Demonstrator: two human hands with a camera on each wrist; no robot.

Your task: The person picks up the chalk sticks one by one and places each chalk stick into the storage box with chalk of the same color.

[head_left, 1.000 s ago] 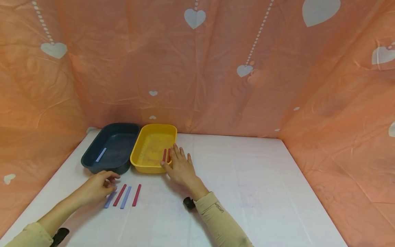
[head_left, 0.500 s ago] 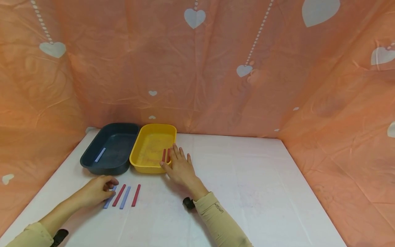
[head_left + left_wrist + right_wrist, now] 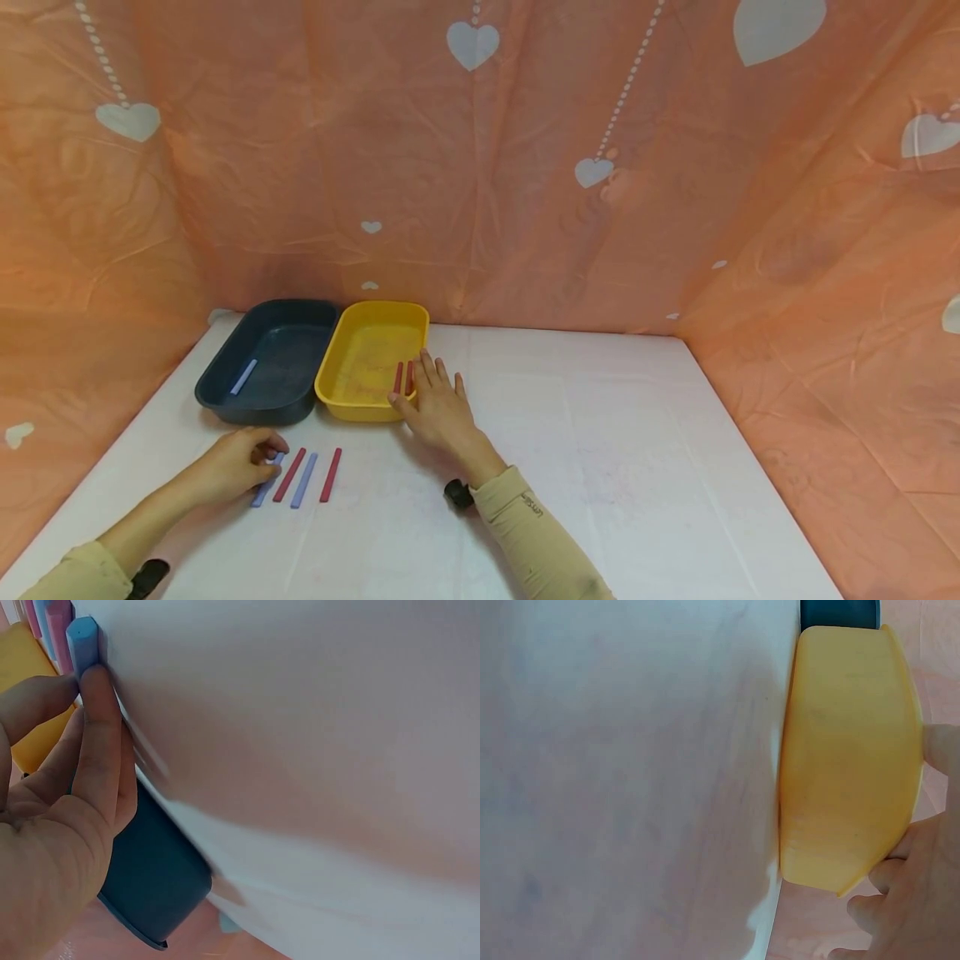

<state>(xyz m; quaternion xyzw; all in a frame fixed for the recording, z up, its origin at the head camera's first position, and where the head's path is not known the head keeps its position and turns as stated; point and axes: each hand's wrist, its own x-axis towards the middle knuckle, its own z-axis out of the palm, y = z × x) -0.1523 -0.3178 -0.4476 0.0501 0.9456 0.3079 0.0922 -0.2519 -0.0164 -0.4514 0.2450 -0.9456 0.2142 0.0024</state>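
The table (image 3: 637, 433) has a white surface. A dark tray (image 3: 258, 414) and a yellow tray (image 3: 363, 412) stand on it side by side; before them, blue sticks (image 3: 304, 481) and red sticks (image 3: 331, 476), two each, lie alternating.

Right wrist view: a yellow tray (image 3: 851, 757), its outer wall facing the camera, rests on a white surface (image 3: 630, 780) that spans the left. The right hand (image 3: 922, 892), at lower right, sets its thumb on the rim, with fingers at the lower corner. A dark blue-green tray (image 3: 840, 613), cropped above, lies just beside; pink backdrop (image 3: 806, 926) shows behind
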